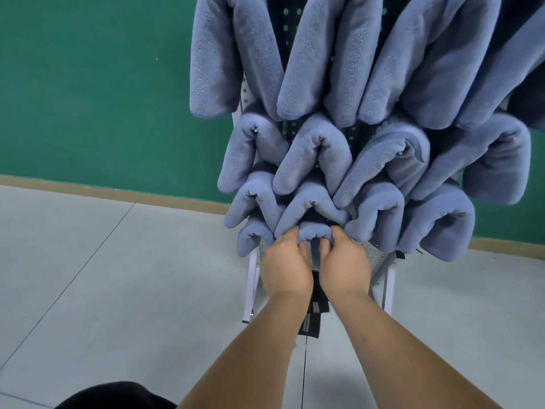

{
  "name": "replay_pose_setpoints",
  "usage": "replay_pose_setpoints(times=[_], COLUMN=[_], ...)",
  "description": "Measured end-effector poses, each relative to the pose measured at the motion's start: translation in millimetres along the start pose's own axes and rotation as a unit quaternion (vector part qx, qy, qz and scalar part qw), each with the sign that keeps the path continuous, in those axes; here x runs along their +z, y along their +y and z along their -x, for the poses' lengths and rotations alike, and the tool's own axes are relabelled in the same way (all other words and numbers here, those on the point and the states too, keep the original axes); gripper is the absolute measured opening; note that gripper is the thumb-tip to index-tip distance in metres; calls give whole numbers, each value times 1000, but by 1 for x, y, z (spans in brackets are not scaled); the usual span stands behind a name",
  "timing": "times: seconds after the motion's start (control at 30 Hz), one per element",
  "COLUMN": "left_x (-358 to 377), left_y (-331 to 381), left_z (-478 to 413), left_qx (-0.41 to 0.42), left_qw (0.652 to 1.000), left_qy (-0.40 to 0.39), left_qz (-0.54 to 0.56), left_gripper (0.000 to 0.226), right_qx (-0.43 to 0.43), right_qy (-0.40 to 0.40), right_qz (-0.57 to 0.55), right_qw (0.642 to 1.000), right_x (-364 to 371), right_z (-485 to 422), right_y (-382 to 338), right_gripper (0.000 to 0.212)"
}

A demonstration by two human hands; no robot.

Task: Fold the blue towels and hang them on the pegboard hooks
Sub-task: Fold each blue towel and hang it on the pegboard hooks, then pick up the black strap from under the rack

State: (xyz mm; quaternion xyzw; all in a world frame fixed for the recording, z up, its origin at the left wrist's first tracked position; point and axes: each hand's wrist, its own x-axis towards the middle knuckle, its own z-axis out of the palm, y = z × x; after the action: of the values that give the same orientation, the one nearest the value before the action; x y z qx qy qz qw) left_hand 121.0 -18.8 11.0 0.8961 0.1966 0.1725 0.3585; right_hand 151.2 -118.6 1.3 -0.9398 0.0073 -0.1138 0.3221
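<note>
Blue towel low on the pegboard, under the other towels — pinched by curled fingers of left hand and right hand. Push the fold fully over its hook, then tug both sides even

Pegboard mostly concealed behind hung towels; top row cut by frame edge. At its foot, fingertips of left hand and right hand buried in folded towel.
</note>
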Motion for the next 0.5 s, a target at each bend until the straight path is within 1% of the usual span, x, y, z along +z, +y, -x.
replay_pose_setpoints(times=[0.1,0.2,0.3,0.4,0.47,0.5], left_x=[4,5,3,6,6,5], left_y=[-12,-24,-31,-46,-56,-60], left_z=[1,4,5,12,21,27], left_qx=[-18,7,4,-3,-10,-14], left_qw=[998,996,993,981,968,959], left_qy=[-48,-74,-107,-161,-206,-229], left_qz=[-34,-45,-50,-104,-146,-168], left_gripper=[14,20,20,21,11,19], right_qx=[-26,-34,-44,-49,-59,-59], right_qy=[-55,-95,-122,-183,-229,-251], right_qz=[55,72,99,106,137,151], right_qw=[997,992,987,976,962,954], right_x=[10,17,19,10,3,0], right_z=[3,10,15,21,30,35], right_y=[9,12,17,25,34,39], right_gripper=[11,29,48,57,62,66])
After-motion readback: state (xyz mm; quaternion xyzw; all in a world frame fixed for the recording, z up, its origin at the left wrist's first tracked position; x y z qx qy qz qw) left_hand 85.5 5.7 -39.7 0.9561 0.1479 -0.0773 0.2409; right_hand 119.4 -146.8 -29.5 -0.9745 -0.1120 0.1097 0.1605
